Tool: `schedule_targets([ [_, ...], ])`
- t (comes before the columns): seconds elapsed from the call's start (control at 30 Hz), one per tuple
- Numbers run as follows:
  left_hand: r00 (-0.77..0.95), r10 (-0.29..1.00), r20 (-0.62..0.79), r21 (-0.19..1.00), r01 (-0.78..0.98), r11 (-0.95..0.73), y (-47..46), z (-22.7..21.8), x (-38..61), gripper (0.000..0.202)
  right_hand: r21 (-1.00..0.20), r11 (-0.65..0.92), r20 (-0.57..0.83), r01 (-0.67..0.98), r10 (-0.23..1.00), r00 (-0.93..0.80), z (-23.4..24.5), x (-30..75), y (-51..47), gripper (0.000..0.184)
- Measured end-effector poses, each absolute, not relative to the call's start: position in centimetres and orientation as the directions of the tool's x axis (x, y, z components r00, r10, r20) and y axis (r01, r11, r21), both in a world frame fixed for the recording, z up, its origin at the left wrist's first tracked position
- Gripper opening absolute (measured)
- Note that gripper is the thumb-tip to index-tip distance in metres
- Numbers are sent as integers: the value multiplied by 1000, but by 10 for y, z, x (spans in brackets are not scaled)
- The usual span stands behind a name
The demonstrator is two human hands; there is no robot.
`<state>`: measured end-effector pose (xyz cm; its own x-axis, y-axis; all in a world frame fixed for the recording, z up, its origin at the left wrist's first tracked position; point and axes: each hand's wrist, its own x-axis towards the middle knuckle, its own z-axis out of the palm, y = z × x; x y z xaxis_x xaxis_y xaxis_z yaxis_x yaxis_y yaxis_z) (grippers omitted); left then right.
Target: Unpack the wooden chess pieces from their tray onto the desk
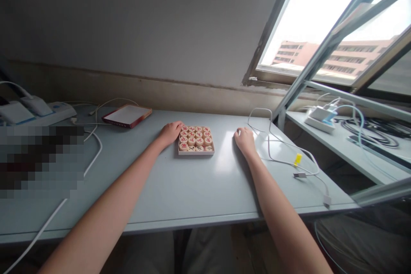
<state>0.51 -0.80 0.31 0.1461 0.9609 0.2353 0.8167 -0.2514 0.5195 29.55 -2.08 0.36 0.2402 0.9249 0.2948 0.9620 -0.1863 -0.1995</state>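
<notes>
- Centrally in the frame, a shallow box (196,153) sits on the table (180,184), a little above the middle of the picture.
- Round wooden pieces (195,138) fill the box in neat rows, lying flat, with red or dark marks on top.
- At the box's left, the left hand (171,132) lies knuckles up and touches the box's left edge near its far corner. Its fingers are curled in, and I cannot tell whether they grip the edge or only rest against it.
- To the right of the box, the right hand (244,139) lies palm down on the bare table with its fingers loosely spread and nothing in it. It is near the box but clear of it.
- Both forearms run up from the bottom of the frame.
- Right of the right hand, a white cable (282,150) loops over the table, with a yellow tag (298,159) on it.
- Left of centre, a red-rimmed panel (127,115) lies flat near the wall.
- At the far left, a power strip (48,110) holds plugs above a blurred patch.
- At the right, a charger (321,117) sits on a lower shelf (359,154) below the window (321,21).
</notes>
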Motion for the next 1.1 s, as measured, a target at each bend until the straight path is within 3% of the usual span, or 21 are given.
schedule_targets([
  [0.2, 148, 958, 245, 508, 822, -257, -9, 4, 6, 32, -186, 167, 312, 968, 945, -103, -2, 279, -19, 39],
  [0.3, 146, 959, 244, 510, 821, -255, -9, 4, 6, 32, -214, 390, 331, 895, 891, -310, -3, 265, -23, 43],
  [0.4, 146, 959, 244, 519, 816, -256, -8, 3, 5, 32, -262, 518, 351, 814, 837, -419, 0, 256, -26, 41],
  [0.7, 153, 959, 240, 523, 811, -260, -7, 2, 5, 33, -383, 540, 428, 749, 823, -374, 14, 256, -31, 27],
  [0.87, 166, 953, 253, 522, 806, -279, -7, 2, 4, 33, -520, 564, 514, 641, 806, -293, 35, 246, -45, 22],
  [1.1, 179, 948, 262, 536, 790, -298, -10, 5, 4, 33, -656, 586, 312, 476, 784, -537, 49, 219, -70, 25],
])
